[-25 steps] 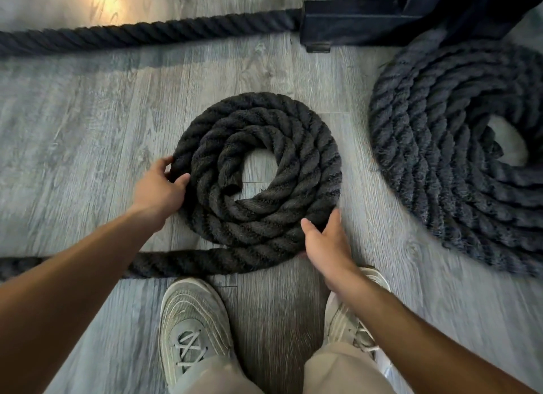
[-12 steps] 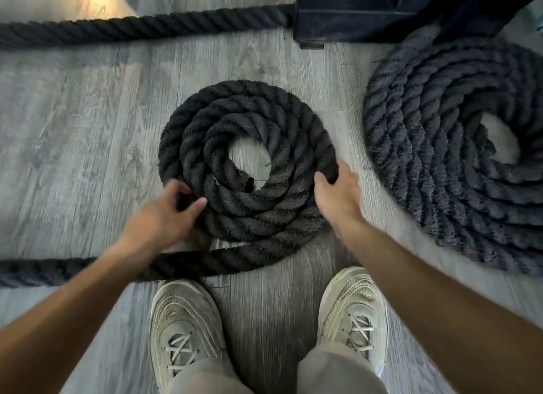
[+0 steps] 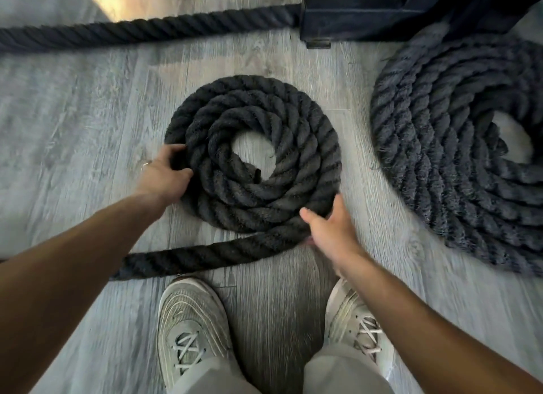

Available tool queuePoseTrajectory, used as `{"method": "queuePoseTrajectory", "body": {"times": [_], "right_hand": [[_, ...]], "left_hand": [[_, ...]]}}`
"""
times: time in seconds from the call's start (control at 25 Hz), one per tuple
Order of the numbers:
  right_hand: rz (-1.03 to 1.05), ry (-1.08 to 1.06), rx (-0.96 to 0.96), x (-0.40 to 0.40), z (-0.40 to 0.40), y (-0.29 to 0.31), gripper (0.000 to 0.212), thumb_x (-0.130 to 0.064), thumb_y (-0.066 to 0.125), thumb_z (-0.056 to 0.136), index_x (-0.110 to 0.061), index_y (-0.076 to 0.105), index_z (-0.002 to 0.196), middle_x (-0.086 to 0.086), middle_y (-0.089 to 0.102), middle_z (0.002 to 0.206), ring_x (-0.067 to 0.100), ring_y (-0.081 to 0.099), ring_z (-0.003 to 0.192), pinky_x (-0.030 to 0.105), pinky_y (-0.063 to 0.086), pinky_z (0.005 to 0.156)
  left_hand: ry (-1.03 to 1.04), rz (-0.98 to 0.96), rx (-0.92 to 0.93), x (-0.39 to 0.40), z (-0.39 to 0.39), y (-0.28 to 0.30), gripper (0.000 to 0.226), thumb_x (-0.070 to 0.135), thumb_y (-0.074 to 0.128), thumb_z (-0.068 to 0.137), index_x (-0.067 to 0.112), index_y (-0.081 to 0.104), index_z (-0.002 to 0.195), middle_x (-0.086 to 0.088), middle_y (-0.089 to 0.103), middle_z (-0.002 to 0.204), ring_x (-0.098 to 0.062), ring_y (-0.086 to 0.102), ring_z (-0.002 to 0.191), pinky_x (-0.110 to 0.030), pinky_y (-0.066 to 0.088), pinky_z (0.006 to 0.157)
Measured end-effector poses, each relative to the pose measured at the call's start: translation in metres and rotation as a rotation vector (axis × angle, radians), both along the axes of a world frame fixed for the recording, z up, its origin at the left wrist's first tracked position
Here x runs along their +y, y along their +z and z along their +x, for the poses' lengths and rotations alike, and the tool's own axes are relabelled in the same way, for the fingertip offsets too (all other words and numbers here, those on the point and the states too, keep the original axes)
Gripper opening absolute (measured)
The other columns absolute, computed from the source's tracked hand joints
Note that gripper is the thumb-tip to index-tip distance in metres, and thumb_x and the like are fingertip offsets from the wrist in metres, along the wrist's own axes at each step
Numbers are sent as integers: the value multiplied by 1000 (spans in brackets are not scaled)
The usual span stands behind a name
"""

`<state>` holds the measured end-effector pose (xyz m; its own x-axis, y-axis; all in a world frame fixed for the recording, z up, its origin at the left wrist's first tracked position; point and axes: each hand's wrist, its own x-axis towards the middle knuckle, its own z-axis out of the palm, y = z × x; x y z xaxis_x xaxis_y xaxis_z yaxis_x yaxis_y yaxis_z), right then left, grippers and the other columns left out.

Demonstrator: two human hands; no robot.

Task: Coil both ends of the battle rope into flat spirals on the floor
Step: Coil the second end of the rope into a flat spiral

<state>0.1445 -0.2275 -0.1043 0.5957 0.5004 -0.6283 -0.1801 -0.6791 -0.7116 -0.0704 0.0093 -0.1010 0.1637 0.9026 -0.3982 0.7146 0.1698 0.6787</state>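
A thick black battle rope lies in a flat spiral point(image 3: 293, 123) of about three turns on the grey wood floor in front of my feet. Its loose tail point(image 3: 205, 257) runs out to the left under my left forearm. My left hand point(image 3: 164, 176) grips the outer turn at the spiral's left edge. My right hand point(image 3: 329, 232) presses on the outer turn at the lower right, where the tail leaves the coil. A larger spiral point(image 3: 440, 147) of the same rope lies flat at the right, partly cut off by the frame edge.
A straight stretch of rope point(image 3: 141, 31) crosses the floor at the top and meets a black metal frame base point(image 3: 367, 14) at the top right. My two grey sneakers point(image 3: 191, 329) stand just below the tail.
My left hand moved up from the lower left to the spiral's left edge. My right hand slid down from the right side to the lower right. The spiral has turned slightly.
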Motion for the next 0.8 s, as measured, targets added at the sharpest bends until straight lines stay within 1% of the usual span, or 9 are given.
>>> {"method": "queuePoseTrajectory", "body": {"times": [0.12,0.2,0.32,0.4,0.52,0.56,0.64,0.68,0.8], "right_hand": [[17,74,-175,29,50,7,54,-29,67,90,-33,49,141,-4,63,134,26,62,118,46,51,102],[-46,75,-325,53,87,15,53,-34,71,89,-31,56,139,-4,66,128,21,62,117,28,46,97],[-119,67,-397,68,112,22,48,-42,71,88,-28,60,132,-3,67,117,21,63,110,25,45,82],[-89,68,-373,57,95,21,50,-39,66,91,-29,53,138,-8,61,114,19,61,102,23,43,75],[-63,-3,-266,18,35,17,72,-40,63,94,-32,27,156,4,50,144,17,63,107,22,54,75],[-84,-10,-229,3,11,17,81,-44,61,95,-35,14,160,5,48,145,12,63,110,22,55,77],[-111,22,-147,-15,-35,14,91,-52,57,96,-31,-2,162,-2,58,122,-2,65,94,15,53,68],[-116,37,-94,-19,-51,11,92,-53,55,97,-29,-6,162,-3,59,119,3,68,88,20,56,69],[-124,14,-3,-11,-63,4,88,-52,47,100,-22,-10,160,18,55,142,35,64,117,45,51,101]], "left_hand": [[85,-85,-48,-26,2,0,46,35,75,76,40,54,118,-2,68,109,-21,69,88,-41,61,72],[-38,-40,69,-55,3,-1,52,51,76,69,37,50,112,6,65,98,-18,65,86,-38,57,75],[-205,62,192,-74,6,2,45,66,67,78,35,48,105,6,65,92,-22,62,81,-36,49,75],[-154,95,169,-59,2,7,40,68,62,82,35,54,103,6,68,89,-23,68,79,-37,54,73],[-2,118,141,-19,-9,12,37,55,69,83,32,55,108,2,67,90,-21,67,81,-33,49,64],[44,84,116,-5,-10,10,40,51,70,84,30,54,114,-3,68,96,-24,68,87,-37,53,70],[83,-10,65,14,-8,8,54,45,71,85,27,48,130,-9,69,109,-31,68,100,-48,57,87],[83,-35,47,18,-6,7,61,43,72,85,26,45,137,-11,68,115,-32,67,104,-51,56,92],[97,2,7,17,1,3,71,32,71,87,27,37,149,-13,64,129,-30,65,111,-48,55,95]]}}
